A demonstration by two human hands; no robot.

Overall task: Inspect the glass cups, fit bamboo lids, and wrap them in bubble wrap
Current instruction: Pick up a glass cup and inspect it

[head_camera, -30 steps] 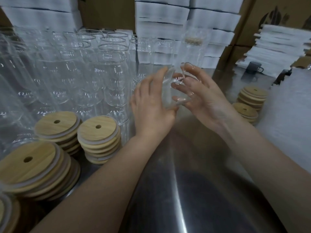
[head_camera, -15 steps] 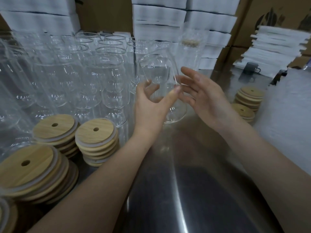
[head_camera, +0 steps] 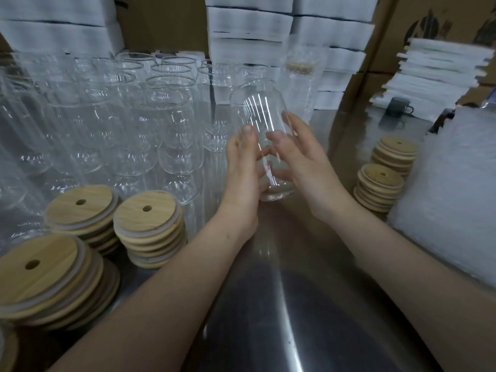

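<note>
Steel table [head_camera: 268, 304] fills the lower view, w/ cardboard boxes [head_camera: 402, 25] and stacked white foam packs [head_camera: 249, 28] along the back. At the R edge a thick pile of bubble wrap [head_camera: 451, 183] lies on the table, and behind it is a stack of white sheets [head_camera: 434, 73]. The L half holds a crowd of empty glasses [head_camera: 107, 124], upright, mouths up, packed close. In front of them sit stacks of bamboo lids [head_camera: 146, 213], each lid w/ a straw hole. Two more lid stacks [head_camera: 381, 183] sit at R, just beside the bubble wrap.

At centre the person holds one glass cup [head_camera: 257, 116] off the table. It is tilted, w/ the thick base low and nearest the wearer and the top pointing up & away. L hand [head_camera: 241, 173] grips its lower L side, thumb across the front wall, fingers behind the glass. R hand [head_camera: 306, 162] grips the R side, thumb on the front, fingers curled round the back. The hands are close together, w/ the cup between them.

Behind it a wrapped cup [head_camera: 299, 76] w/ its lid on stands upright. A small dark mug [head_camera: 398, 107] sits far back at R.
</note>
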